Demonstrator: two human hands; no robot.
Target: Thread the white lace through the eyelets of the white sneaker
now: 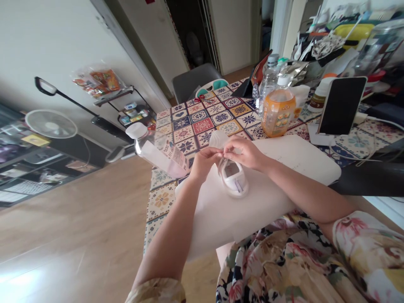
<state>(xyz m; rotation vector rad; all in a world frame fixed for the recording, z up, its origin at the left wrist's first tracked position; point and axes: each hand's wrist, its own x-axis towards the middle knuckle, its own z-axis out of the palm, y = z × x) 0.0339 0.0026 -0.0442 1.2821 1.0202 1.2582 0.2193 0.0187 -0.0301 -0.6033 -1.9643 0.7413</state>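
Observation:
A small white shoe [236, 183] rests on a white sheet [227, 219] laid over the table, its opening facing up. At the shoe's far end, my left hand [206, 162] and my right hand [241, 152] meet with fingertips pinched together. Both hands are closed on something thin and pale that looks like a lace; its exact shape is too small to make out. Beyond the hands lies a crumpled translucent wrapper [218, 137], partly hidden by them.
A large pink-labelled bottle [170, 158] stands left of the hands. An orange bottle [277, 110], a clear bottle [270, 80] and a phone on a stand [342, 106] are at the right. Red scissors [202, 98] lie at the patterned table's [202, 125] far edge.

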